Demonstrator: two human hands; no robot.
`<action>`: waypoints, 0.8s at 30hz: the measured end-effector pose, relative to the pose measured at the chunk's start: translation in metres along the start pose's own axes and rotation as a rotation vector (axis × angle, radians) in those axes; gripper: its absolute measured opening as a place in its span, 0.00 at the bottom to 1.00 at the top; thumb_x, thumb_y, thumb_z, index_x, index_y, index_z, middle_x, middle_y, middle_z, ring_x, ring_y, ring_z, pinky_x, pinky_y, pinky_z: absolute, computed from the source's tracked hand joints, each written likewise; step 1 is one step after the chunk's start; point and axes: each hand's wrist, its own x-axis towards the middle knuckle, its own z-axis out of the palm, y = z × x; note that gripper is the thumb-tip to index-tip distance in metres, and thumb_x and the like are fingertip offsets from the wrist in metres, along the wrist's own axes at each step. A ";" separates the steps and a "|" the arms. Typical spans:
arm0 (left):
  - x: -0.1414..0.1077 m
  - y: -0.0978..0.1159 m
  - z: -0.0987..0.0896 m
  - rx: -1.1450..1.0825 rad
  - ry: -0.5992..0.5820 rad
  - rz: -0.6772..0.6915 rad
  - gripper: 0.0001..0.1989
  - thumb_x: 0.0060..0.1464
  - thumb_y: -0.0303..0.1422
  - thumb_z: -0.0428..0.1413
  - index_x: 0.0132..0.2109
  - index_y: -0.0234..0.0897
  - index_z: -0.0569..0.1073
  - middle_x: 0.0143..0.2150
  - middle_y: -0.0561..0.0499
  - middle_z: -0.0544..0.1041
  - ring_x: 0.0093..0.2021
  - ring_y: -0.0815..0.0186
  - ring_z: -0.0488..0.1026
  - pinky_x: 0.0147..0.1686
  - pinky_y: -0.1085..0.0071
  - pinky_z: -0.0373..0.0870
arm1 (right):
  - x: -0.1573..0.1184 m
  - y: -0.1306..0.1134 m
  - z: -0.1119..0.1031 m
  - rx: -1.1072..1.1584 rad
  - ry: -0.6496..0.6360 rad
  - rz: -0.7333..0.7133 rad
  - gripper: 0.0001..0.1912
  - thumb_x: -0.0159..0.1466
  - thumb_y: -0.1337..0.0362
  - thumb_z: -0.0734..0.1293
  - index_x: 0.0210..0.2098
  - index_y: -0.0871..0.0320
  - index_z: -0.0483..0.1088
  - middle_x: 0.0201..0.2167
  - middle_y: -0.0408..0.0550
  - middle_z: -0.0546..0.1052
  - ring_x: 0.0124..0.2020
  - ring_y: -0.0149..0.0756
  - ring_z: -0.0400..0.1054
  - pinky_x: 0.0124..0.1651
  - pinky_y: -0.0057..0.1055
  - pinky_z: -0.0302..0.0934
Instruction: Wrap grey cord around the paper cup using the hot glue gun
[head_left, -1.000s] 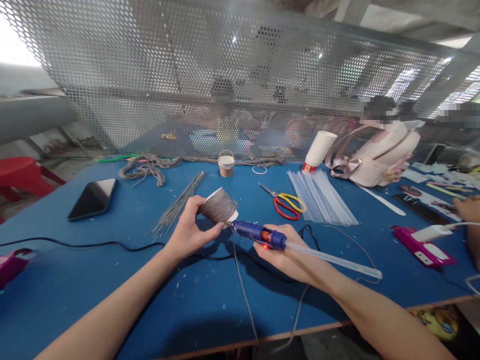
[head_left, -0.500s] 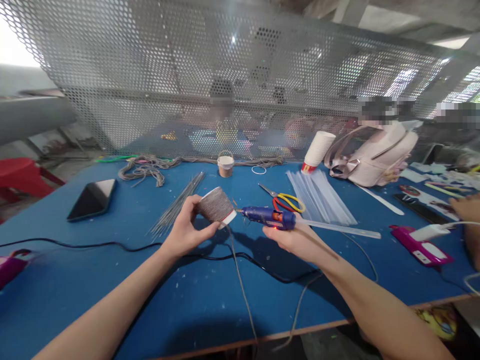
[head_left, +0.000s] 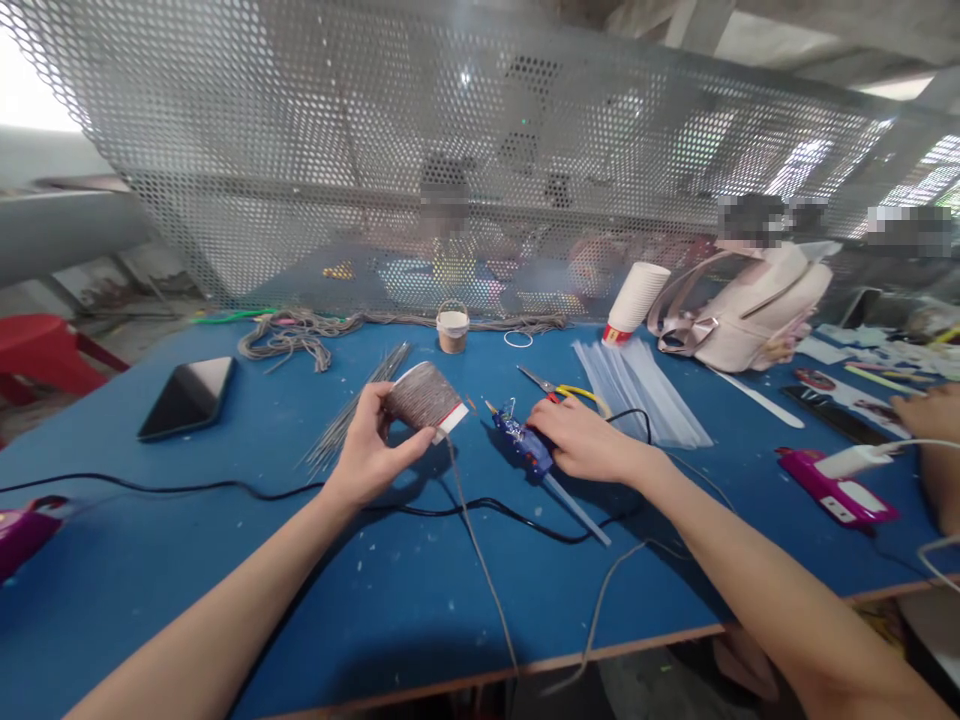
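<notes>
My left hand (head_left: 375,432) grips a paper cup (head_left: 426,395) wrapped in grey cord, tilted with its white, red-edged rim to the right. A loose strand of the cord (head_left: 474,540) trails from the rim down over the table's front edge. Low over the table or on it, the blue hot glue gun (head_left: 525,445) lies turned on its side, a clear glue stick (head_left: 576,508) poking from its back. My right hand (head_left: 581,438) is closed at the gun's handle, which the fingers mostly hide. Scissors (head_left: 559,388) with red and yellow handles lie just beyond that hand.
Behind stand a small cord-wrapped bucket (head_left: 452,332) and stacked paper cups (head_left: 636,300). Glue sticks (head_left: 645,395), a backpack (head_left: 757,310) and a purple power strip (head_left: 836,490) are on the right. Left are wires (head_left: 360,400) and a phone (head_left: 187,397). A black cable (head_left: 247,490) crosses the table.
My right hand has turned the glue gun from upright onto its side, lower and away from the cup's rim. The left hand with the cup has shifted slightly left.
</notes>
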 end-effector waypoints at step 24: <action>-0.012 0.009 0.010 0.549 -0.049 0.485 0.19 0.49 0.33 0.60 0.45 0.40 0.61 0.37 0.51 0.65 0.37 0.62 0.65 0.35 0.65 0.66 | 0.022 -0.092 0.002 1.512 0.196 0.544 0.08 0.55 0.65 0.70 0.28 0.57 0.65 0.21 0.36 0.65 0.19 0.24 0.53 0.23 0.25 0.50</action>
